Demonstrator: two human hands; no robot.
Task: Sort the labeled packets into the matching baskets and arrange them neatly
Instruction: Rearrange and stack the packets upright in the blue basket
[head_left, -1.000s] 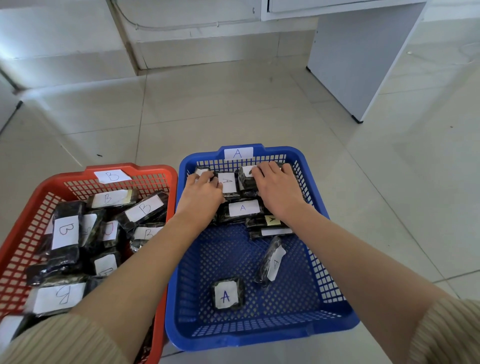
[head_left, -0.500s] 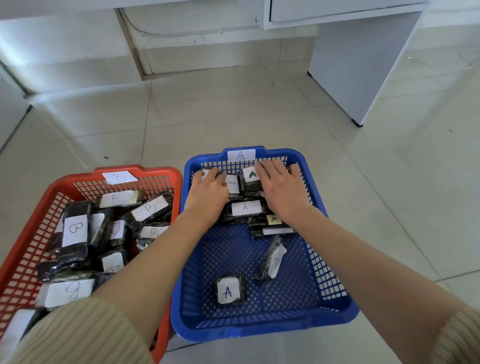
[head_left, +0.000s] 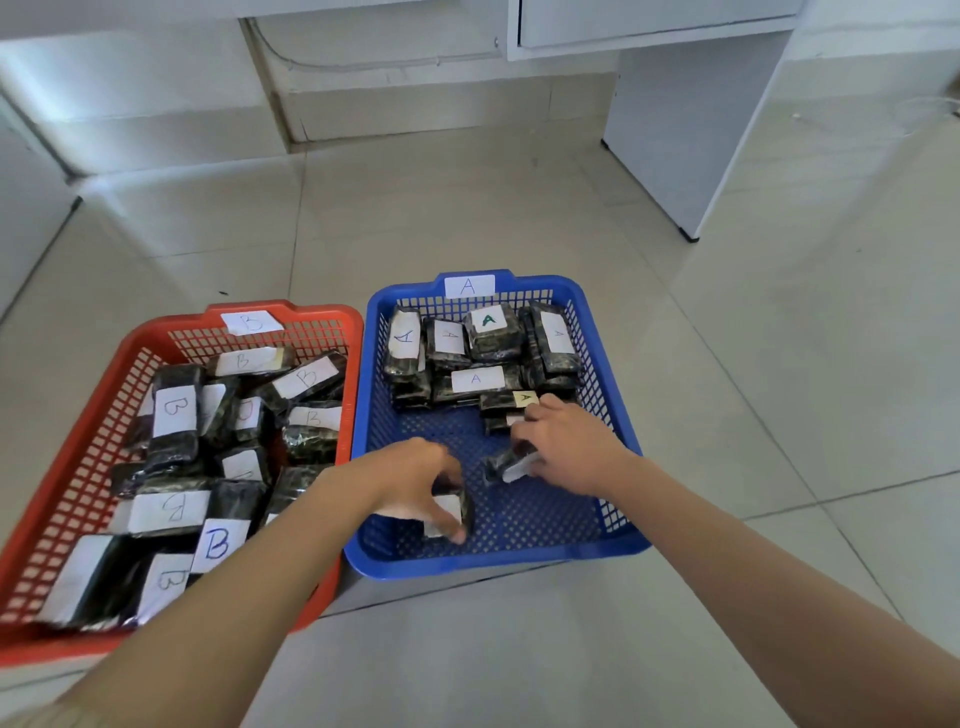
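Two rectangular plastic baskets with lattice walls sit side by side, touching, on glossy pale floor tiles (head_left: 519, 218). The blue basket (head_left: 493, 558) has a perforated bottom and a white paper tag marked A on its far rim. The red basket (head_left: 317, 313), to its left, has a tag marked B. The A packets (head_left: 477, 379) are dark, shiny, crinkly film-wrapped blocks with white paper labels. They stand stacked in a rough row against the blue basket's far wall. The B packets (head_left: 174, 410) are the same kind of block and lie heaped at mixed angles, filling the red basket. The left hand (head_left: 415, 478) reaches into the near left corner of the blue basket, its fingers and thumb curled around the near packet (head_left: 457, 512), whose white label faces up. The right hand (head_left: 566, 447) is in the middle of the blue basket, its fingers closed on one end of the mid packet (head_left: 501, 465), a slim dark block tilted on its edge with its label showing. A smooth white cabinet (head_left: 691, 130) stands behind.
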